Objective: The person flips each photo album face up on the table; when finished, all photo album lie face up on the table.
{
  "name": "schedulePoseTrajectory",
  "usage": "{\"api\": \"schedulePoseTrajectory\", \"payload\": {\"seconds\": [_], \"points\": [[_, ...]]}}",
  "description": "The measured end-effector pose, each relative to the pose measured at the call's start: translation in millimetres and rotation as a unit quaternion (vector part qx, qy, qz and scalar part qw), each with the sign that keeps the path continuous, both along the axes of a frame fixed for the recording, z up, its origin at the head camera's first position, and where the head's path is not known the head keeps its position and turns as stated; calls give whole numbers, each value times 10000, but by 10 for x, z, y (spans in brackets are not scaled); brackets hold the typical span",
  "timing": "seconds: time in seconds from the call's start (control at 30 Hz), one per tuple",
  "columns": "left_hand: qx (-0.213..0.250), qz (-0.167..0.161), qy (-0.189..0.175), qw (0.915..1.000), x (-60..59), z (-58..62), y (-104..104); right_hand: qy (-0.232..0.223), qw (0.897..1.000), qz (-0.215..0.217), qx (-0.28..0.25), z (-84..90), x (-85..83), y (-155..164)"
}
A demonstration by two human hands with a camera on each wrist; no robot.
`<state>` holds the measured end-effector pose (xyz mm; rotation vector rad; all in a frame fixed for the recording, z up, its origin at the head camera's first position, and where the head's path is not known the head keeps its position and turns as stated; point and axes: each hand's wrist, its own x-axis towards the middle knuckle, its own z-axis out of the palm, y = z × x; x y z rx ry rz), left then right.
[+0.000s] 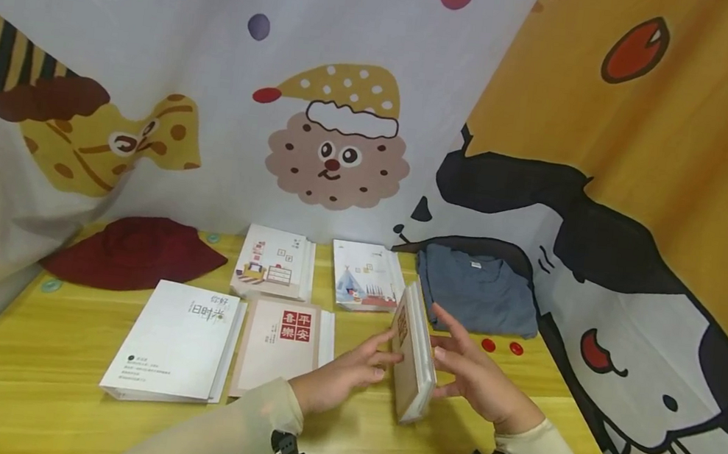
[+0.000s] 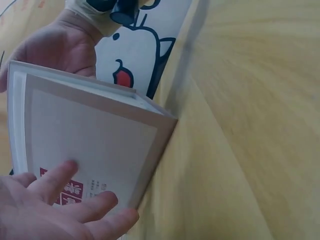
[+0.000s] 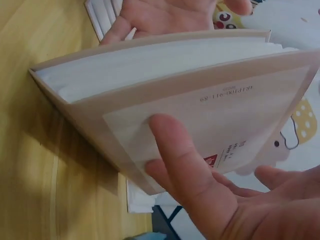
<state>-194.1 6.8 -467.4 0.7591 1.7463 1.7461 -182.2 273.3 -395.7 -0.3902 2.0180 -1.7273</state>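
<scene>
left hand [image 1: 349, 370]: fingers straight, pads flat against the front cover of the beige book [image 1: 413, 358]; nothing is curled round it, it only presses
right hand [image 1: 475, 375]: open palm and straight fingers laid on the back cover, thumb [image 3: 185, 165] across that cover in the right wrist view; a press, not a grip
beige book: stands on edge on the yellow wooden table [image 1: 42, 371], sandwiched between the two palms, page block facing up and towards the person
long axis: runs away from the person, leaning a little left at the top
which hand is nearer: both touch it, one on each face
where it lies: right of the matching flat book with red seals [image 1: 281, 344], well in front of the folded grey T-shirt [image 1: 477, 291]
beyond: white book [image 1: 179, 341], two illustrated books [image 1: 274, 262], dark red hat [image 1: 135, 251]
</scene>
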Motion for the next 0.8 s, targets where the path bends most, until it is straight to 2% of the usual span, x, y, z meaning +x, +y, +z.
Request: {"api": "schedulePoseTrajectory", "payload": {"seconds": [0.13, 0.23, 0.3, 0.4, 0.47, 0.53, 0.6, 0.67, 0.8], "points": [[-232, -76, 49, 9997, -20, -48, 23, -489, 9988, -17, 31, -15, -23, 89], [-388, -79, 166, 9991, -28, -68, 25, -689, 9976, -9, 69, -53, -50, 151], [-462, -65, 241, 9986, -31, -66, 19, -609, 9979, -93, 217, -102, -86, 164], [-493, 77, 129, 9987, -29, -50, 6, -228, 9953, -563, 759, -201, -128, 159], [-409, 219, -65, 9989, -27, -42, -1, 106, 9861, -937, 1369, -265, -143, 155], [-349, 438, -242, 9981, -21, -39, -5, 341, 9728, -1222, 1940, -307, -136, 158], [-354, 691, -336, 9964, -10, -40, -5, 479, 9586, -1359, 2455, -327, -125, 153], [-369, 895, -361, 9946, -3, -42, -3, 490, 9484, -1394, 2806, -342, -112, 143], [-391, 1200, -448, 9910, 5, -57, 1, 329, 9394, -1306, 3154, -385, -99, 120]]}}
